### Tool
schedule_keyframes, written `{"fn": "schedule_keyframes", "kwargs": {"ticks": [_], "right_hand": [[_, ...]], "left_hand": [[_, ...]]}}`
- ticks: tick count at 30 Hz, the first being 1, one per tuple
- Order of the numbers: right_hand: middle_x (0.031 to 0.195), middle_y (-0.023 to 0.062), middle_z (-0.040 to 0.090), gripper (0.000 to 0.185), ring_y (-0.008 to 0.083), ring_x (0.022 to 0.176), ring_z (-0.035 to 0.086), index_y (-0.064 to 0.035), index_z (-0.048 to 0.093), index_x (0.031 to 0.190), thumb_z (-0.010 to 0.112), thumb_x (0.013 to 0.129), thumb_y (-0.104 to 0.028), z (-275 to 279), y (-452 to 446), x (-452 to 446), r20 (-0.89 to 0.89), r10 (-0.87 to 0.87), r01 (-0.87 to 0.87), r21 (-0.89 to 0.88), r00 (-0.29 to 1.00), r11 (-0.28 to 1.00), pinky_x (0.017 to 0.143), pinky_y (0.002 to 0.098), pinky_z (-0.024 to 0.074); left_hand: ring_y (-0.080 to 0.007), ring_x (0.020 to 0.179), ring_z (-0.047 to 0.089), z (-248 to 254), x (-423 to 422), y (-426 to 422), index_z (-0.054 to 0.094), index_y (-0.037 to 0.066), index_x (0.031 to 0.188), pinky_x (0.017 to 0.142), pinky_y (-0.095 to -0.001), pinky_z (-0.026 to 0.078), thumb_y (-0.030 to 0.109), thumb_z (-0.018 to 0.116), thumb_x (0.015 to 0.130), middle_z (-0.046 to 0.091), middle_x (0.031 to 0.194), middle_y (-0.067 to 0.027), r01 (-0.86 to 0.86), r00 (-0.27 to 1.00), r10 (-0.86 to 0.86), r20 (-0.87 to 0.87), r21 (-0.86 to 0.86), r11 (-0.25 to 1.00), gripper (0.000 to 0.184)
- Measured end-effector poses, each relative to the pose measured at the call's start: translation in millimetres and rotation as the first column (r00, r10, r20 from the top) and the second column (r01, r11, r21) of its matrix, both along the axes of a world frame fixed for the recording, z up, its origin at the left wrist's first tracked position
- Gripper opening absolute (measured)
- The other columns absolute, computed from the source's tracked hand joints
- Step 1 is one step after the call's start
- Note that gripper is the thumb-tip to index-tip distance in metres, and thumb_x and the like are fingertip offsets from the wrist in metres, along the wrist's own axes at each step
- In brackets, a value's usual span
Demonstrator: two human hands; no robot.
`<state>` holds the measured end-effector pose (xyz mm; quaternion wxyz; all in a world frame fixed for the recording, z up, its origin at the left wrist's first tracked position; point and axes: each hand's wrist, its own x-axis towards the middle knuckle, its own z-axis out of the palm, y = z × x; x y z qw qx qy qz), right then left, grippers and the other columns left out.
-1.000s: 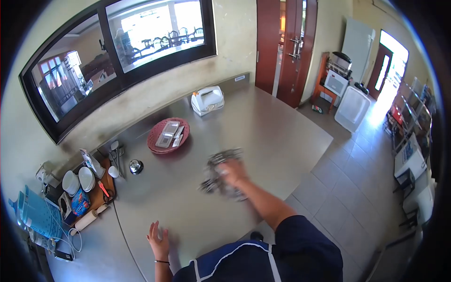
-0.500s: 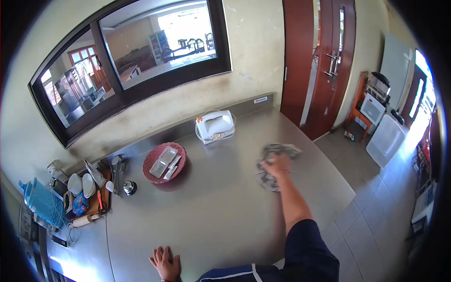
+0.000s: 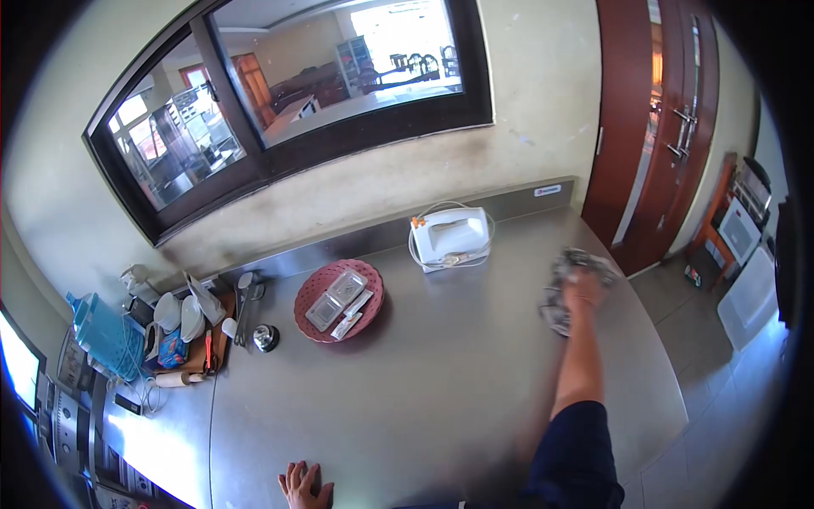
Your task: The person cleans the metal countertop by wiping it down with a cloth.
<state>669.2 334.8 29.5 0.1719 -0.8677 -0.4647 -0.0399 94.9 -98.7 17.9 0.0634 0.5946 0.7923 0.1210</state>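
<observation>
My right hand (image 3: 583, 291) presses a crumpled grey patterned cloth (image 3: 554, 316) onto the steel table (image 3: 424, 365), toward its right end. Its fingers are bunched over the cloth and slightly blurred. At the near edge, my left hand (image 3: 303, 487) rests on the steel with spread fingers, holding nothing. A white hand mixer (image 3: 454, 239), its cord wound around it, stands by the back ledge, left of the cloth. Farther left sits a pink woven basket (image 3: 303, 299) with clear plastic containers (image 3: 337, 299) and small packets inside.
A silver call bell (image 3: 266, 338) is left of the basket. Beyond it are a wooden board with white bowls (image 3: 192, 318), a rolling pin (image 3: 175, 380) and a blue plastic basket (image 3: 103, 335). A window is behind the table; red doors (image 3: 632, 136) stand at the right.
The camera view has swung left, so the scene sits farther right. My right hand and the cloth have slid slightly back and right over the steel. My left hand stays on the table.
</observation>
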Motion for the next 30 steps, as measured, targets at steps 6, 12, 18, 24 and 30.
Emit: {"fn": "schedule_keyframes", "kwargs": {"ticks": [6, 12, 18, 24, 30], "right_hand": [[0.146, 0.0070, 0.043, 0.051, 0.0288, 0.136, 0.039, -0.0305, 0.047, 0.139, 0.056, 0.091, -0.048, -36.2, -54.8, 117.9, -0.009, -0.411, 0.409, -0.078, 0.912, 0.909, 0.108, 0.0564, 0.0321], [0.147, 0.0099, 0.041, 0.052, 0.0312, 0.136, 0.038, -0.0285, 0.048, 0.138, 0.059, 0.090, -0.045, -13.2, -88.3, 56.4, 0.015, -0.195, 0.195, -0.186, 0.981, 0.963, 0.112, 0.0520, 0.0289], [0.102, 0.0193, 0.064, 0.037, 0.0384, 0.098, 0.060, -0.0085, 0.069, 0.095, 0.081, 0.068, -0.031, -23.9, -169.5, -116.4, 0.008, 0.520, -0.507, 0.237, 0.854, 0.829, 0.086, 0.0481, 0.0472], [0.112, 0.0116, 0.056, 0.044, 0.0324, 0.109, 0.054, -0.0138, 0.063, 0.116, 0.072, 0.076, -0.031, -6.5, -364.8, -324.8, 0.002, 0.996, -0.976, 0.198, 0.089, 0.086, 0.093, 0.0465, 0.0428], [0.110, 0.0128, 0.058, 0.041, 0.0344, 0.105, 0.055, -0.0133, 0.065, 0.109, 0.073, 0.071, -0.027, -9.1, -386.0, -278.6, 0.001, 0.953, -0.932, 0.212, 0.302, 0.295, 0.088, 0.0477, 0.0434]], "left_hand": [[-0.0316, 0.139, 0.034, -4.4, -2.7, -0.7, 0.055, 0.020, 0.135, 0.114, -0.0576, 0.018, 0.040, 0.067, 0.084, 0.048, 0.143, -0.0123, 0.010, 1.000, -0.009, -0.028, 0.040, 0.999, 0.056], [-0.0335, 0.138, 0.033, -6.9, 1.6, -0.8, 0.054, 0.021, 0.136, 0.113, -0.0601, 0.019, 0.041, 0.066, 0.085, 0.047, 0.143, -0.0124, 0.007, 0.999, -0.004, -0.045, 0.065, 0.998, 0.056], [-0.0359, 0.141, 0.027, -14.5, -3.0, -0.9, 0.049, 0.021, 0.140, 0.111, -0.0654, 0.014, 0.047, 0.059, 0.089, 0.041, 0.149, -0.0137, 0.030, 1.000, -0.030, -0.008, 0.057, 0.998, 0.058], [-0.0379, 0.141, 0.028, -14.8, -3.5, 0.7, 0.057, 0.022, 0.130, 0.114, -0.0649, 0.008, 0.038, 0.070, 0.078, 0.045, 0.143, -0.0119, -0.032, 0.994, 0.021, 0.109, 0.099, 0.995, 0.056], [-0.0371, 0.142, 0.026, -6.5, -7.2, -5.3, 0.055, 0.023, 0.132, 0.114, -0.0645, 0.006, 0.041, 0.069, 0.079, 0.042, 0.146, -0.0122, 0.034, 0.992, -0.043, 0.119, 0.079, 0.996, 0.058]]}}
